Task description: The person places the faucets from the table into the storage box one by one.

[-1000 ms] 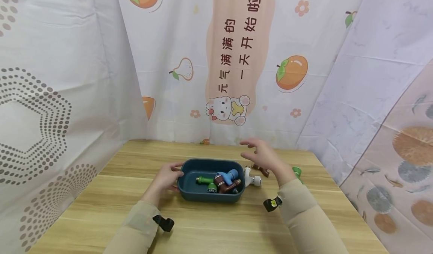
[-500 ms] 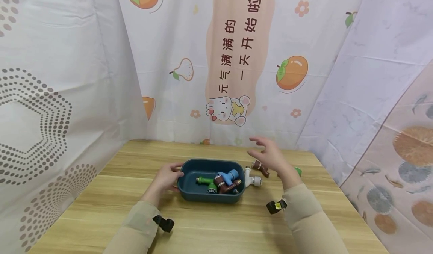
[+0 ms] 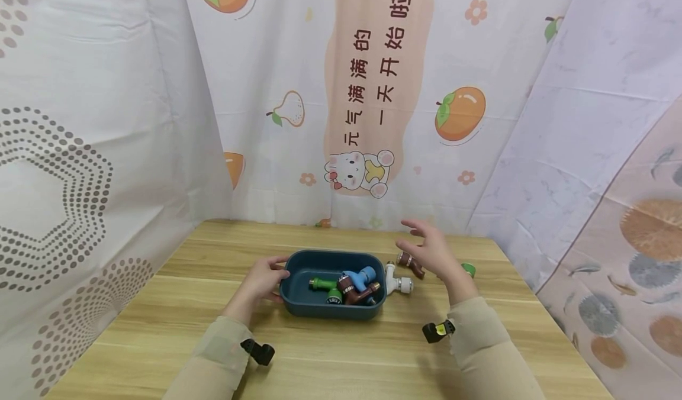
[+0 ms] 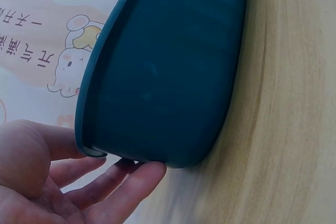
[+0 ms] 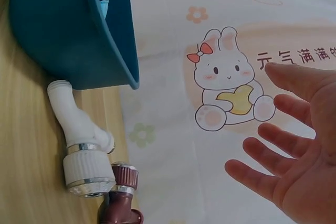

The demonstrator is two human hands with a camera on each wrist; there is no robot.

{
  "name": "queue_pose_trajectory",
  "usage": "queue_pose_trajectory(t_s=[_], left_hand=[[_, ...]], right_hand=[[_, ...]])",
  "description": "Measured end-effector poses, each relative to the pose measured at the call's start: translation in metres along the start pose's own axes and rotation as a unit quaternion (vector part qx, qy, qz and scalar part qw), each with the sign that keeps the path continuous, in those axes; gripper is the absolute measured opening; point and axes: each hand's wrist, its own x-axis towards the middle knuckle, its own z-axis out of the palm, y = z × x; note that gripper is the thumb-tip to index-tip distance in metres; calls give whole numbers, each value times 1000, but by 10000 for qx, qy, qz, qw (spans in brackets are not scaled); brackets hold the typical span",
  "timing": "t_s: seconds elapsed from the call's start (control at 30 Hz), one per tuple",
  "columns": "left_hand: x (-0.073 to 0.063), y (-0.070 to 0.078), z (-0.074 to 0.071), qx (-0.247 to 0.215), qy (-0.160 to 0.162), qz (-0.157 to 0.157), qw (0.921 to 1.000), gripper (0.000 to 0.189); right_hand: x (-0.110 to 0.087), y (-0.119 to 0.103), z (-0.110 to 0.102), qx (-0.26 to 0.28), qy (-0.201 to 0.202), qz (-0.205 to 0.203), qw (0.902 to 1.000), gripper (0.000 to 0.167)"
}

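My left hand (image 3: 263, 278) holds the left end of a dark blue plastic basin (image 3: 330, 312), thumb at the rim and fingers against the outer wall. Inside it, a green tap (image 3: 322, 283), a brown tap (image 3: 350, 294) and a blue tap (image 3: 358, 280) lie in a heap towards the right. My right hand (image 3: 430, 253) hovers with spread fingers and nothing in it, above a second brown tap (image 3: 409, 262) on the table. A white tap (image 5: 79, 124) lies close against the basin's right end. Beyond my right wrist, a green piece (image 3: 468, 269) is partly hidden.
The wooden table (image 3: 330, 358) ends at a patterned cloth backdrop (image 3: 298, 205). More cloth hangs along the left and right sides. Black cameras (image 3: 438, 331) are strapped to both wrists.
My right hand has moved to the right, away from the basin, uncovering more of the brown tap on the table. The left hand and basin have stayed put.
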Motion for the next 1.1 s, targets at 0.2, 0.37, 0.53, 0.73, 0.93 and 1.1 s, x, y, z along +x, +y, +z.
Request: queue_pose_trajectory(t_s=[0.2, 0.37, 0.53, 0.73, 0.93, 1.1], left_hand=[[0, 1, 0, 0, -2, 19, 10000, 46], [0, 1, 0, -34, -17, 15, 10000, 46], [-1, 2, -1, -38, -16, 21, 10000, 46], [-1, 2, -1, -27, 13, 23, 10000, 46], [0, 2, -1, -3, 16, 22, 10000, 45], [-1, 2, 0, 9, 35, 22, 10000, 45]], right_hand=[[-2, 11, 1, 103, 20, 95, 9999, 62], [-4, 22, 3, 98, -6, 245, 9997, 64], [-7, 32, 6, 128, -34, 292, 9995, 62], [-9, 41, 11, 50, 8, 376, 9993, 61], [-11, 49, 15, -121, 35, 287, 9995, 56], [-13, 54, 18, -66, -93, 274, 9996, 56]])
